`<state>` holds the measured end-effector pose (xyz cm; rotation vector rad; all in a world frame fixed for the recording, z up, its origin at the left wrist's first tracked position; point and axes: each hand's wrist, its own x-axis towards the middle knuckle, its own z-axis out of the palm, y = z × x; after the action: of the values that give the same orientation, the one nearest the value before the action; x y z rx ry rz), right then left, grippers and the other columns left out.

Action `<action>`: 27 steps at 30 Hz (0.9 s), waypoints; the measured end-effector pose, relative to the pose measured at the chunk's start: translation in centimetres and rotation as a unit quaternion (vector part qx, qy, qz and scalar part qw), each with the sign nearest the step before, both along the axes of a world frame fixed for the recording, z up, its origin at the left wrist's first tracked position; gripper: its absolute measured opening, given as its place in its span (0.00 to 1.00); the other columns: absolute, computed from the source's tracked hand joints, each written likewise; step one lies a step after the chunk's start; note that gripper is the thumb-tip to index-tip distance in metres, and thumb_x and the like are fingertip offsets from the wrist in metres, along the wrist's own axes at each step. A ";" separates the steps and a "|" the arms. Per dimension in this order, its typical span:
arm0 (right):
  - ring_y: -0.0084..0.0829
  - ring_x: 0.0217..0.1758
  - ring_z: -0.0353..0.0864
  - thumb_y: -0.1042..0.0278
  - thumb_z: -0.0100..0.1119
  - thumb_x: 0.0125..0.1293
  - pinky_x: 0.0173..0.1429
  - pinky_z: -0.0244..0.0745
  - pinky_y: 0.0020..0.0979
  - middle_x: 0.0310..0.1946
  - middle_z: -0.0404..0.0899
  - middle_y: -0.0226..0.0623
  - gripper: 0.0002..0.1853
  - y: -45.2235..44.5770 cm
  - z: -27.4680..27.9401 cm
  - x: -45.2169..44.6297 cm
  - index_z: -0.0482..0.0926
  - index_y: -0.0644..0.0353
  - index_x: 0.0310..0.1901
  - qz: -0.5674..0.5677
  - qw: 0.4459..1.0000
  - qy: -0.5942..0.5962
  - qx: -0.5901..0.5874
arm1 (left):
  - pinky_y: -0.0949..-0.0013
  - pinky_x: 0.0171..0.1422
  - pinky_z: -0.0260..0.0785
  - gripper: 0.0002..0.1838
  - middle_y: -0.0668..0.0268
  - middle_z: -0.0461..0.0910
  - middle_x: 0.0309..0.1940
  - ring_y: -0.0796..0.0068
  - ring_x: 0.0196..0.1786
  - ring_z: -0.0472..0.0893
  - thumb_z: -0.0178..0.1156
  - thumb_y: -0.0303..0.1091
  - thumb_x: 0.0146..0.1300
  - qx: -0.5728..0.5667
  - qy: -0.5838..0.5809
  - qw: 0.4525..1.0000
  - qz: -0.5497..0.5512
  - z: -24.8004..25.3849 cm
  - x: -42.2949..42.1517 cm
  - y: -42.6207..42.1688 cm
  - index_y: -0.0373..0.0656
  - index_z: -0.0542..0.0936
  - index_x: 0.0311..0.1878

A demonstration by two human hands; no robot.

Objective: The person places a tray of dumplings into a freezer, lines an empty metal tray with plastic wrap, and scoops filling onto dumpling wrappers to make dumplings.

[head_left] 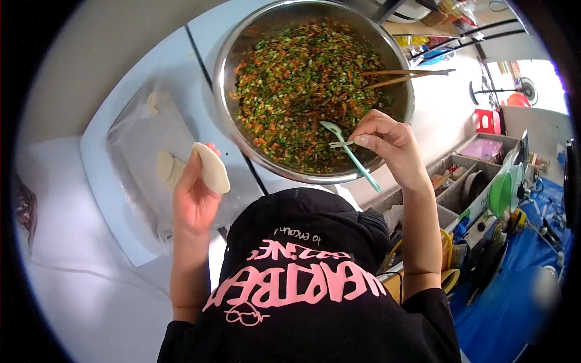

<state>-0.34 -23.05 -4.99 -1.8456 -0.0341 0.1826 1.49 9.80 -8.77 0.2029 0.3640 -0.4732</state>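
My left hand (196, 196) is closed on a pale, round dough wrapper (213, 169), tilted on edge between thumb and fingers. It is over the left part of the table, near a clear plastic sheet or bag (142, 133) with more pale dough pieces (169, 168) on or in it. My right hand (387, 142) pinches a thin, pale strip (342, 144) above the near rim of a large steel bowl (223, 91). Finely chopped green and orange vegetable filling (302, 78) fills the bowl. A light teal spoon (360, 166) leans there, just under the strip, its handle past the rim.
Wooden chopsticks (411, 74) rest in the bowl at its right side. The light blue table (115, 212) has a dark seam between bowl and plastic. At the right are grey bins (448, 193), a green bowl (500, 192), a red stool (487, 121) and a blue sheet (502, 314).
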 end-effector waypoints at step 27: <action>0.20 0.23 0.74 0.70 0.62 0.60 0.26 0.68 0.21 0.25 0.79 0.28 0.05 -15.7 -21.9 -55.0 0.79 0.60 0.32 -0.957 0.282 0.067 0.032 | 0.60 0.58 0.73 0.18 0.55 0.73 0.56 0.62 0.60 0.73 0.43 0.27 0.70 -0.044 -0.013 0.969 -0.244 0.0 5.3 -4.5 0.33 0.66 0.61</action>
<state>-55.34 -38.73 -26.89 -0.5764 2.1415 -1.3434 6.82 5.25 -8.77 0.2129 0.2652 -0.9706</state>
